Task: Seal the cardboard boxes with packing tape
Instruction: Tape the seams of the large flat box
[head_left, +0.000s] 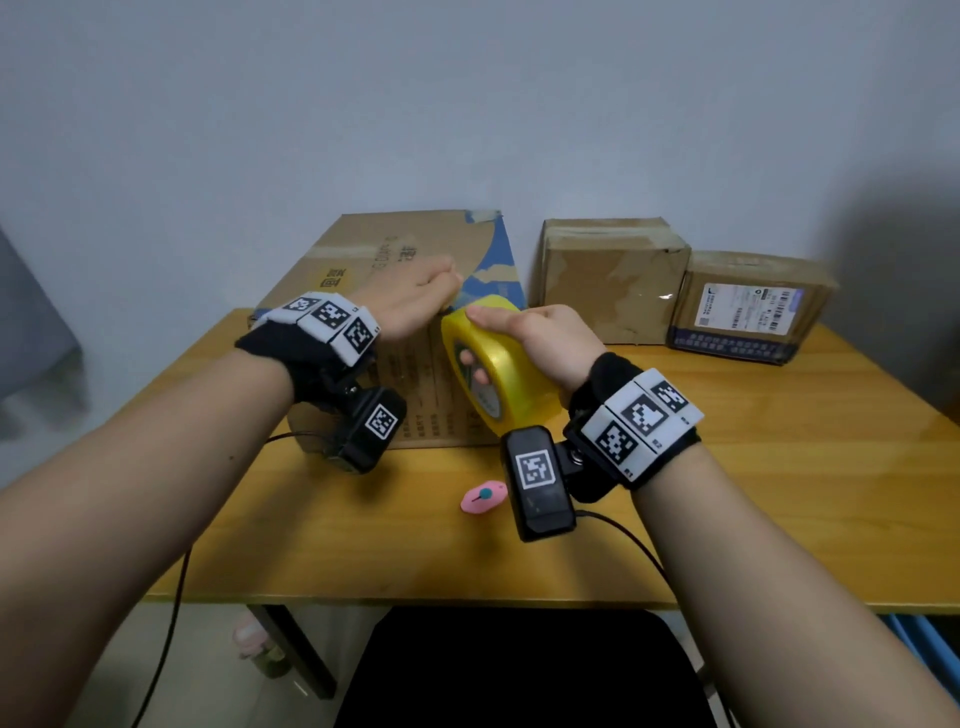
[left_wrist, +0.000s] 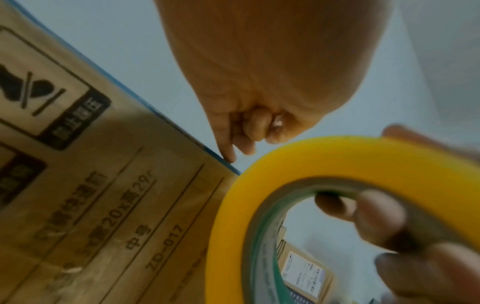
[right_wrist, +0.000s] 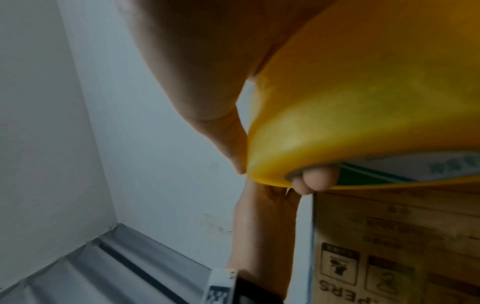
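A yellow packing tape roll (head_left: 506, 364) (left_wrist: 350, 156) (right_wrist: 363, 102) is held up in front of the large cardboard box (head_left: 374, 260) (left_wrist: 103, 185) (right_wrist: 389, 246). My right hand (head_left: 540, 332) grips the roll, thumb over its outer face and fingers (left_wrist: 376, 216) through the core. My left hand (head_left: 415, 299) (left_wrist: 254, 127) is at the roll's upper left, by the box's top edge. Its fingers are curled and seem to pinch the tape's loose end, and the index finger touches the box's blue edge. The clear tape itself barely shows.
Two smaller taped cardboard boxes (head_left: 613, 280) (head_left: 753, 306) stand at the back right of the wooden table (head_left: 779, 493). A small pink cutter (head_left: 483, 497) lies near the front edge. A black chair seat (head_left: 519, 670) is under the table's front.
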